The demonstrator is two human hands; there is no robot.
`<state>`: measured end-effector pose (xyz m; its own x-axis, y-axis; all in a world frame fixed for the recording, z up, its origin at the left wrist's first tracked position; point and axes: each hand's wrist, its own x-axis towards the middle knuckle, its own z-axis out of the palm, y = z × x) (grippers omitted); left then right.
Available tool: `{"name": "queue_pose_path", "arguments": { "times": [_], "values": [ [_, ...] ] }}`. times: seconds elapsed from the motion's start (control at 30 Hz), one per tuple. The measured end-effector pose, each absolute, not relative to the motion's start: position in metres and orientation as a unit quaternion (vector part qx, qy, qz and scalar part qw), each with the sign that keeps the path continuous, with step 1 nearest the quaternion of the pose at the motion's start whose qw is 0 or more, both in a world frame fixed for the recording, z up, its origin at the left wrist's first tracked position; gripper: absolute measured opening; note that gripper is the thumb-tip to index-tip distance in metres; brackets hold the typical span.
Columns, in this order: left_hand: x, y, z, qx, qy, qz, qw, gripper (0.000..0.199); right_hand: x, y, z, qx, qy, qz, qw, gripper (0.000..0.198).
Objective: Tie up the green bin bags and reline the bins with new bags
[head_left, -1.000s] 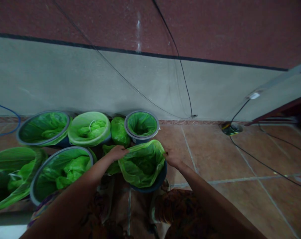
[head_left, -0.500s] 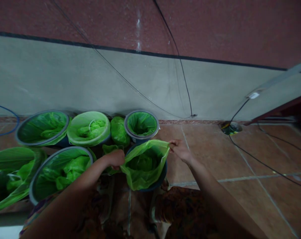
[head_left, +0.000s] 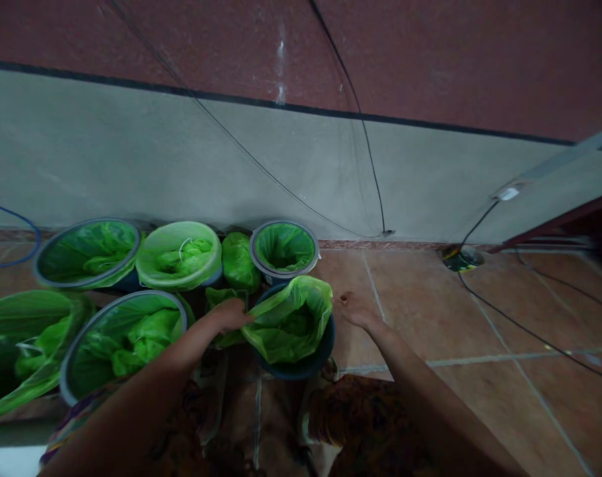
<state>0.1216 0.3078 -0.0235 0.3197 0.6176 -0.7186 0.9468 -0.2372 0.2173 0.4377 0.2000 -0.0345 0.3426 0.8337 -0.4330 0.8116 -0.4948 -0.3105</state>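
left hand gripping green bag edge | right hand open, just beside bag | bag in dark bucket on floor

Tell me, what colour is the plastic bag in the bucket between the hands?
Bright translucent green; the bag shows clearly in the head view, lining a dark bucket.

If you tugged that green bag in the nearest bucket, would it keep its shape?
Probably not: the green bag looks thin and crumpled, so it would likely flop and stretch. It seems very light. The left hand grips its edge; the dark bucket might shift.
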Motion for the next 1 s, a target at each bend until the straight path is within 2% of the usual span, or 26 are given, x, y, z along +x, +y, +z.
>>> {"name": "queue_pose_path", "arguments": {
  "times": [0.1, 0.3, 0.37, 0.53, 0.63, 0.8, 0.93, 1.0],
  "values": [
    [0.123, 0.311, -0.028, 0.768, 0.527, -0.222, 0.290, 0.055, 0.432, 0.197, -0.040, -0.806, -0.513, 0.295, -0.024, 0.049],
    [0.135, 0.314, -0.038, 0.784, 0.531, -0.167, 0.275, 0.057, 0.408, 0.203, -0.056, -0.822, -0.496, 0.271, -0.067, 0.062],
    [0.140, 0.313, -0.041, 0.788, 0.524, -0.162, 0.280, 0.056, 0.404, 0.205, -0.059, -0.834, -0.482, 0.259, -0.071, 0.056],
    [0.146, 0.308, -0.045, 0.803, 0.520, -0.178, 0.228, 0.033, 0.408, 0.207, -0.058, -0.822, -0.498, 0.261, -0.084, 0.033],
    [0.147, 0.308, -0.043, 0.808, 0.517, -0.183, 0.213, 0.027, 0.413, 0.207, -0.053, -0.792, -0.538, 0.274, -0.087, 0.025],
    [0.148, 0.309, -0.038, 0.813, 0.509, -0.194, 0.205, 0.026, 0.417, 0.207, -0.033, -0.755, -0.580, 0.297, -0.065, 0.020],
    [0.148, 0.307, -0.037, 0.815, 0.499, -0.195, 0.221, 0.037, 0.413, 0.205, -0.015, -0.739, -0.581, 0.339, -0.044, 0.020],
    [0.148, 0.305, -0.038, 0.815, 0.496, -0.195, 0.226, 0.032, 0.411, 0.204, -0.011, -0.733, -0.574, 0.365, -0.029, 0.019]
  ]
}}
